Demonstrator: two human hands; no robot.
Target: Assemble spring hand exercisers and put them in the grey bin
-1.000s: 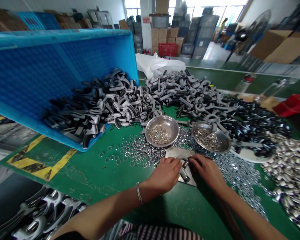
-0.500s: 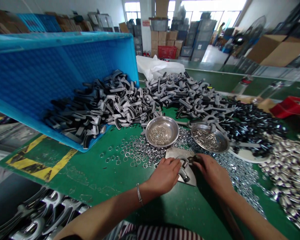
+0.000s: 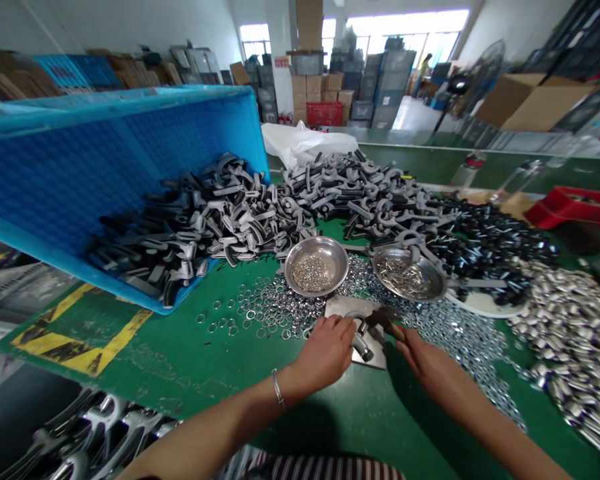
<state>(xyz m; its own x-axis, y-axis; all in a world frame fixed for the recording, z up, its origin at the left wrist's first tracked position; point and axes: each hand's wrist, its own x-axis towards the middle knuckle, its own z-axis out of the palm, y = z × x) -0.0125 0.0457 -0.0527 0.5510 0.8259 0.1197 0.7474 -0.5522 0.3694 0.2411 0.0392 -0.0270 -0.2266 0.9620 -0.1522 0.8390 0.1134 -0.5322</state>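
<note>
My left hand [image 3: 324, 353] is closed on a grey hook-shaped handle piece [image 3: 362, 348] and presses it against a flat metal plate [image 3: 339, 307]. My fingers cover part of the piece. In my right hand [image 3: 427, 363] is a hammer [image 3: 386, 317], gripped by its wooden handle, its dark head right at the piece. Whether the two touch, I cannot tell. Just beyond the plate stand a steel bowl [image 3: 337, 261] of tiny metal parts and another steel bowl [image 3: 434, 281] of small pins. Loose metal rings [image 3: 265, 307] lie to the left of the plate.
A tipped blue crate [image 3: 190, 127] spills grey and black handles toward a larger heap [image 3: 350, 180]. On the right lie black parts [image 3: 490, 240], silvery caps [image 3: 560, 327] and small shiny pieces [image 3: 460, 340]. A red tray [image 3: 575, 207] sits farther back. More handles [image 3: 100, 427] are at lower left.
My right hand has drawn back to the right and slightly down, so the hammer's head and handle show more. The left hand still holds the handle piece on the plate. The view has shifted slightly.
</note>
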